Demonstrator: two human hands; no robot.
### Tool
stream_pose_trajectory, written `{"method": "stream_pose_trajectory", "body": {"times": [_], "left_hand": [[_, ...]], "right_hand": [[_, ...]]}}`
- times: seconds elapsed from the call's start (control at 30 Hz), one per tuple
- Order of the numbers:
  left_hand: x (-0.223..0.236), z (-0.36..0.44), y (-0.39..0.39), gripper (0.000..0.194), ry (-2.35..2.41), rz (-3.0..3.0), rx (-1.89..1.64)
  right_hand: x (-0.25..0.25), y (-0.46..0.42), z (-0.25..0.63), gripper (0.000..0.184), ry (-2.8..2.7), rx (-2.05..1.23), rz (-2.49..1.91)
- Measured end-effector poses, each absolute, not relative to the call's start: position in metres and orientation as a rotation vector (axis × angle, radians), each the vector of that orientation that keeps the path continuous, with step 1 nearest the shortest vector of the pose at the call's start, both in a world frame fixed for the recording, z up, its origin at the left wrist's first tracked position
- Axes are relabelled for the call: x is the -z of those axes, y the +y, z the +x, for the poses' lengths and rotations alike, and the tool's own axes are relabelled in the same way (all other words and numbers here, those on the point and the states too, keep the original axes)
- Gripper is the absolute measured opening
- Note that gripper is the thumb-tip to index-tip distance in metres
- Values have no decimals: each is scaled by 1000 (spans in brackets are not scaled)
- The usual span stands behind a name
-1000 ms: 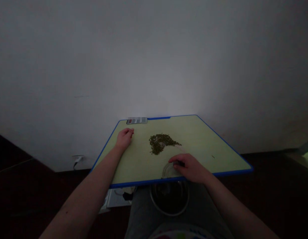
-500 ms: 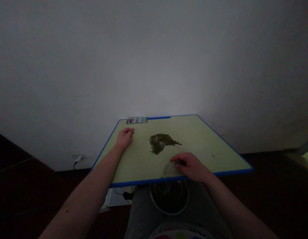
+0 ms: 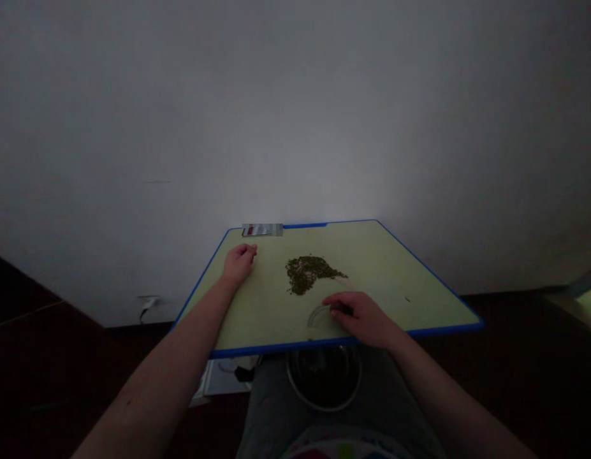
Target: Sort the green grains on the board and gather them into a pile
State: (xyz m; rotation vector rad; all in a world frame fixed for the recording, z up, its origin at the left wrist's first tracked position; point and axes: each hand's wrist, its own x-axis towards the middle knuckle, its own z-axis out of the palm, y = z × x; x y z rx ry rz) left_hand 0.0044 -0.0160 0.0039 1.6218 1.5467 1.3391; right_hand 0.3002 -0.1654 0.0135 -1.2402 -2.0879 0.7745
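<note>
Head view: left hand (image 3: 238, 264) curled empty on green board (image 3: 372, 255), right hand (image 3: 359, 317) half-closed on clear disc (image 3: 318, 320), grip unclear

Matt plastic board (image 3: 381, 261); glossy metal bowl (image 3: 324, 379)

Pretty sure this is happening at home, not a shop: someone's sitting with a green cutting board (image 3: 386, 271) across their lap, a metal bowl (image 3: 324, 379) sitting on gray sweatpants (image 3: 269, 401), facing a plain white wall (image 3: 295, 115) with a plugged-in wall outlet (image 3: 148, 307).
</note>
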Motion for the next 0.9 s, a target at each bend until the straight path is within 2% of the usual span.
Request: {"method": "stream_pose_trajectory", "body": {"times": [0.6, 0.9], "left_hand": [[-4, 4, -17, 34, 1552, 1593, -1358], [-8, 4, -19, 33, 1565, 1630, -1338]], "right_hand": [[-15, -169, 301, 28, -2141, -781, -1184], [-11, -176, 300, 29, -2148, -594, -1176]]}}
